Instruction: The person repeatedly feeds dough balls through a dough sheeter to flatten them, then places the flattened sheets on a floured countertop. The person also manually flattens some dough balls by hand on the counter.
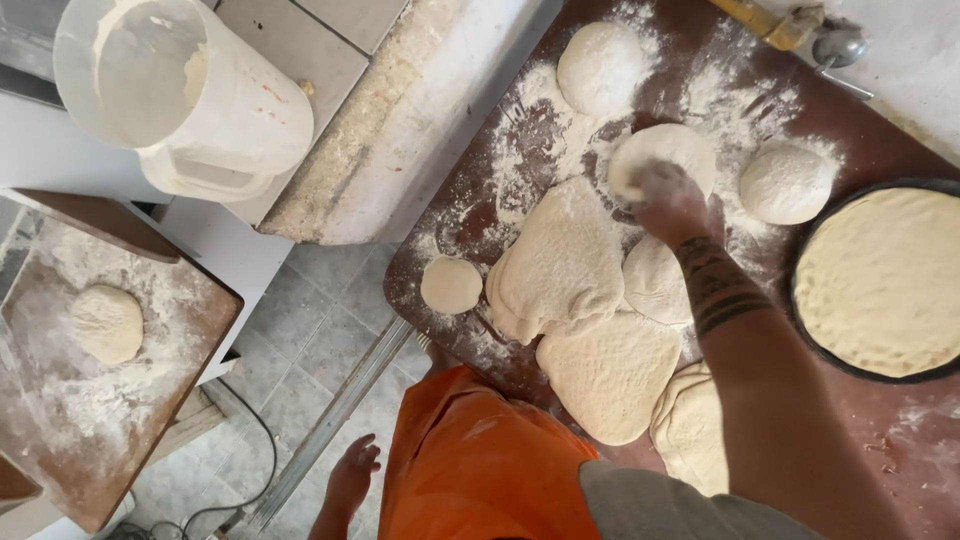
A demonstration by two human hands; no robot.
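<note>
My right hand, dusted with flour, rests with curled fingers on the near edge of a dough round on the floured brown board. A tattooed forearm leads back to me. Around it lie a dough ball farther away, another dough ball to the right, and a small dough disc at the left. Several flattened dough sheets overlap just below the hand. My left hand hangs open beside my orange apron, above the tiled floor, holding nothing.
A dark round pan with stretched dough stands at the right. A rolling pin and metal scoop lie at the far edge. A white plastic jug sits upper left. A second floured board bears one dough ball.
</note>
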